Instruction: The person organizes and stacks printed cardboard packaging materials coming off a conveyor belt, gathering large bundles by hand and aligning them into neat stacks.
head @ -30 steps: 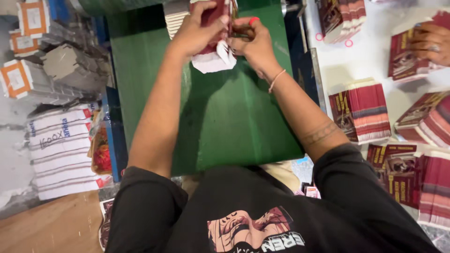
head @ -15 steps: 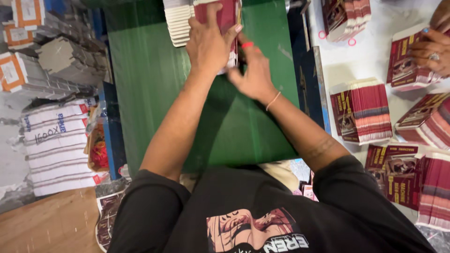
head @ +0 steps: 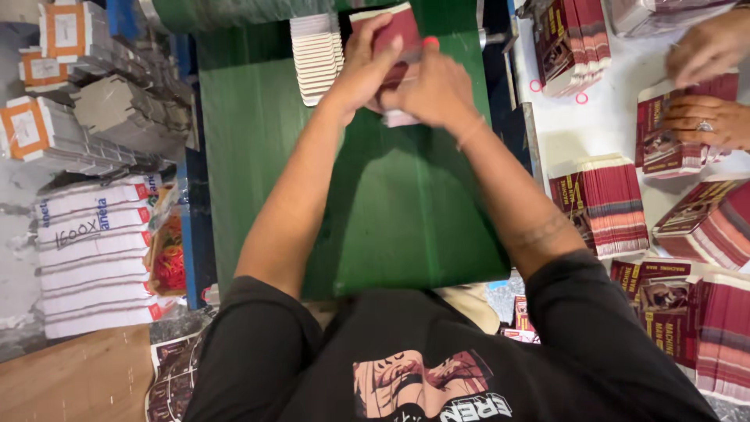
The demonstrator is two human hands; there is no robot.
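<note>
Maroon flat carton stack [head: 398, 39] is sitting at the far end of the green table [head: 406, 227], both hands working on it. Left hand [head: 367, 66] is wrapping its far-left side, fingers curling over the top edge, grasping it. Right hand [head: 426, 86] is pressing on the near-right side, thumb up against the stack; whether it is fully clenching I cannot tell, the fingers are hiding underneath.

Handling, judging by looks: thin printed card, light per piece, stiff along the flat but bending easily, glossy so sheets are probably sliding against each other. Best hold is likely squeezing both short sides together, keeping edges square; corners are looking easy to dent.

White flat stack [head: 316, 55] is lying just beside the left hand, fanned out, so little room on that side. Toward the body the green surface is giving plenty of room for pulling back. Table's right edge is bordering a white bench [head: 601, 129] carrying more maroon bundles [head: 605, 203]. Another person's hands [head: 703, 86] are handling a bundle there, well apart. Grey and orange box piles [head: 70, 101] are sitting off to the left.
</note>
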